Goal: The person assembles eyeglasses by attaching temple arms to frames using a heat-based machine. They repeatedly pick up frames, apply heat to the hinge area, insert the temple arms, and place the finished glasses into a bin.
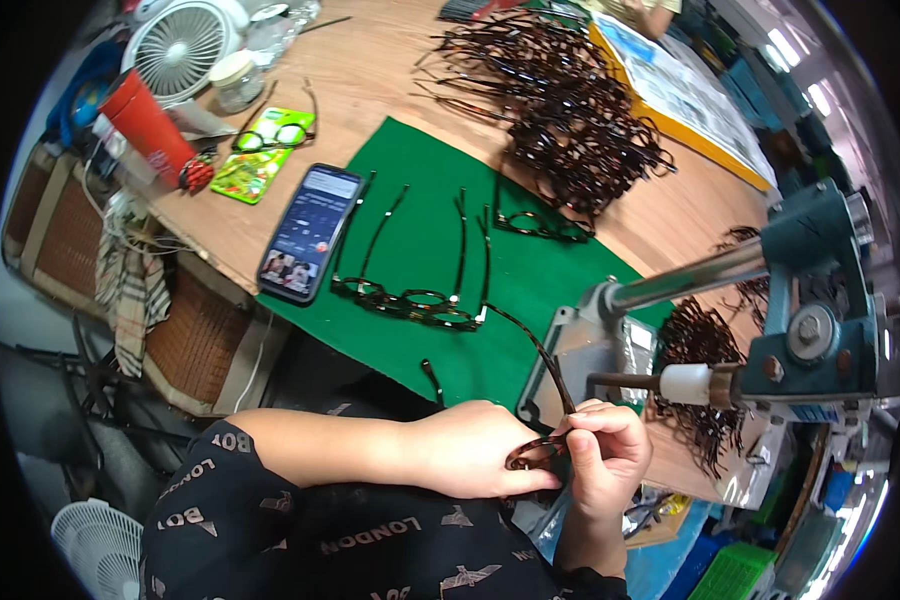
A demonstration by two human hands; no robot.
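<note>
Fingers of the right hand are closed, thumb against fingertips, on a tortoiseshell eyeglass frame, which is held between both hands at the near edge of the green mat. Its rim is pinched from the other side by the left hand. To the right, space is taken up by a teal bench press, whose dark rod, fitted with a white collar, is directed leftward just above the right hand. Two similar frames are laid on the mat beside a phone; beyond them a large heap of frames is piled, and a second heap is partly blocked by the press. Farther left, a red cylinder, a jar and a fan are grouped. The long axis of the visible temple is directed from the right fingertips forward and leftward over the mat. Much of the rim and most left fingertips are hidden by the hands; whether the dark temple end beyond the left wrist belongs to the held frame cannot be told.
</note>
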